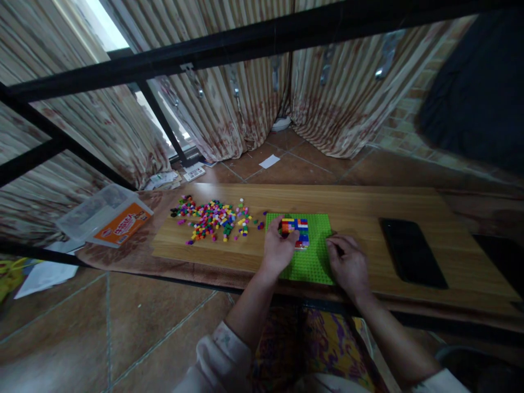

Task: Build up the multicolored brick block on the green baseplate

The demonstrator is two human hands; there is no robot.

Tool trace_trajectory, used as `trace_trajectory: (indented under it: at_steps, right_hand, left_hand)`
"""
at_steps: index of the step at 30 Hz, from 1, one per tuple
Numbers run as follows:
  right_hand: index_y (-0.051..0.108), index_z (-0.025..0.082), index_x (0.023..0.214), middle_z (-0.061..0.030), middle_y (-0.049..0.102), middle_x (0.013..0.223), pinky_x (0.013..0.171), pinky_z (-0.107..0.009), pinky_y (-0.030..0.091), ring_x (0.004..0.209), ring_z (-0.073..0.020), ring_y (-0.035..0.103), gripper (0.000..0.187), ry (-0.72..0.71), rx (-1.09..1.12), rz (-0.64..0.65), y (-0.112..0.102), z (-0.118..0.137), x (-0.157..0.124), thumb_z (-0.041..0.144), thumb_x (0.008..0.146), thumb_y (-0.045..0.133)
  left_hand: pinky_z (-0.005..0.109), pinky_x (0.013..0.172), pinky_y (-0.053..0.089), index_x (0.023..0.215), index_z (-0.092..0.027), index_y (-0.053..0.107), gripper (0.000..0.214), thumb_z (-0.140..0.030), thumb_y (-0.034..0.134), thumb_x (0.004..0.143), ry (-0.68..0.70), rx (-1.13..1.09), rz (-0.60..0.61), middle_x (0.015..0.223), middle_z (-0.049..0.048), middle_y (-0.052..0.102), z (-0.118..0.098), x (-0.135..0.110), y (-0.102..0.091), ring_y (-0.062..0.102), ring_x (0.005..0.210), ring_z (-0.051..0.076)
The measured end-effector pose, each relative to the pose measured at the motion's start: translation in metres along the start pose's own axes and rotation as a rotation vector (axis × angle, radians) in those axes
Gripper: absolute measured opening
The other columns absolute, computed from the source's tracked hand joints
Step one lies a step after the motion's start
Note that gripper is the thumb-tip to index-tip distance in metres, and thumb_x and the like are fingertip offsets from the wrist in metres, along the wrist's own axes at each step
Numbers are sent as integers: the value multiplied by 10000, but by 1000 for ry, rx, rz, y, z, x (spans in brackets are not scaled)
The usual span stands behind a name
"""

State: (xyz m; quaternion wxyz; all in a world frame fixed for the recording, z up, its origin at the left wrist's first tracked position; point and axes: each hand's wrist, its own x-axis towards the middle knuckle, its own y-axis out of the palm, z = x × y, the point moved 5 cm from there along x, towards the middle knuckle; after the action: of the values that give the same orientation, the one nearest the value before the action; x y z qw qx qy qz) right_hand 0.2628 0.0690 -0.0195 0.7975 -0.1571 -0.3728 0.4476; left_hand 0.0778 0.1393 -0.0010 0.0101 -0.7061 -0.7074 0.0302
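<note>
A green studded baseplate lies on the wooden board, with a small block of coloured toy bricks built on its upper left part. Over the left side of these bricks is my left hand, its thumb and forefinger apart, the thumb touching or just above the bricks. My right hand rests at the plate's right edge with fingers curled and the fingertips close together. Whether a small brick or the plate's rim is between those fingertips is too small to tell.
Many loose bricks are spread over the board's left part. A black phone lies to the right on the wooden board. Beyond the left end stands a clear plastic box with an orange label. A dark metal bar crosses overhead before the curtains.
</note>
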Motion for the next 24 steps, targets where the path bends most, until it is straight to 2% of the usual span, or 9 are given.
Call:
trace_trajectory:
  at_steps: [4, 16, 18, 21, 24]
  right_hand:
    - [705, 194, 864, -105, 689, 936, 877, -423, 499, 915, -247, 628, 277, 3, 4, 9, 1, -1, -1, 368, 909, 494]
    - [697, 192, 840, -100, 684, 900, 834, -413, 505, 867, -238, 629, 293, -42, 9, -7, 1, 0, 1, 387, 911, 491]
    - [697, 192, 839, -100, 684, 897, 832, -414, 505, 865, -240, 629, 293, -47, 7, -11, 1, -1, 0, 390, 909, 492]
    - [697, 194, 843, -97, 684, 900, 838, -417, 502, 876, -243, 628, 287, -50, 5, -6, 1, -2, 0, 388, 907, 494]
    - [697, 197, 846, -96, 685, 910, 850, -420, 499, 888, -244, 626, 279, -46, 5, -1, 1, -5, -1, 383, 904, 497]
  left_hand:
    - [315, 839, 554, 1206, -176, 585, 463, -155, 681, 754, -84, -103, 10, 1081, 66, 704, 0, -1, 2, 677, 915, 162]
    - [343, 877, 540, 1099, -157, 616, 448, -198, 761, 678, -122, -287, 12, 1014, 60, 708, -2, -3, -2, 670, 898, 164]
    - [347, 926, 520, 1079, -155, 637, 428, -247, 774, 685, -106, -314, -31, 1055, 75, 707, -4, -5, -11, 663, 967, 173]
    - [348, 979, 488, 1053, -168, 671, 403, -324, 780, 697, -98, -325, -126, 1116, 86, 703, 0, -11, -34, 649, 1052, 182]
    - [356, 944, 503, 983, -163, 704, 361, -386, 765, 706, -103, -274, -153, 1025, 81, 732, 9, -20, -64, 673, 983, 191]
